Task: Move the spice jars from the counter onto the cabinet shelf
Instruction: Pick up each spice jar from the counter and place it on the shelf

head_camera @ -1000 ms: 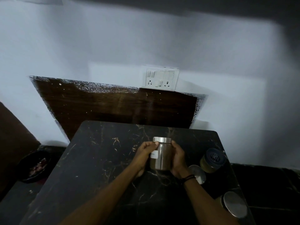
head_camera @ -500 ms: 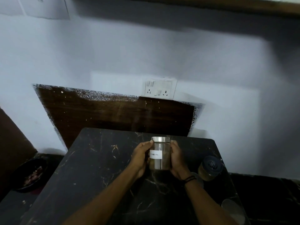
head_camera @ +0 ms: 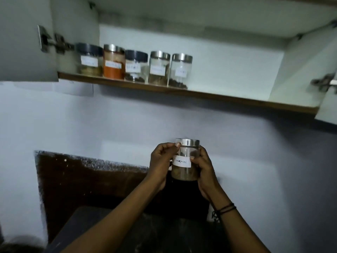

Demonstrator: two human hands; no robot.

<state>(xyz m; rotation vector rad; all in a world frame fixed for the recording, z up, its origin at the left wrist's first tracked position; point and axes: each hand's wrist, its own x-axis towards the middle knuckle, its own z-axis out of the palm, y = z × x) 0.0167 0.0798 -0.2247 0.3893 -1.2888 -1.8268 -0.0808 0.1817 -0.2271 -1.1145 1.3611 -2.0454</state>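
Observation:
A glass spice jar (head_camera: pixel 186 170) with a steel lid and a white handwritten label is held upright in the air, in front of the wall and well above the counter. My left hand (head_camera: pixel 161 163) grips its left side with the thumb at the lid. My right hand (head_camera: pixel 205 168) wraps its right side. Above, the open cabinet's wooden shelf (head_camera: pixel 228 98) carries a row of several labelled spice jars (head_camera: pixel 135 65) along its left half, one holding orange powder (head_camera: pixel 113 61).
The black marble counter (head_camera: pixel 87 227) shows only at the bottom. Open cabinet doors (head_camera: pixel 23 39) hang at the left and at the far right (head_camera: pixel 328 106), with metal hinges. The shelf's right half is bare. A dark wooden panel (head_camera: pixel 82 178) backs the counter.
Both hands have lifted the jar up off the counter. The view has tilted upward, so the cabinet shelf with its jars has come into sight and the counter jars have dropped out of view.

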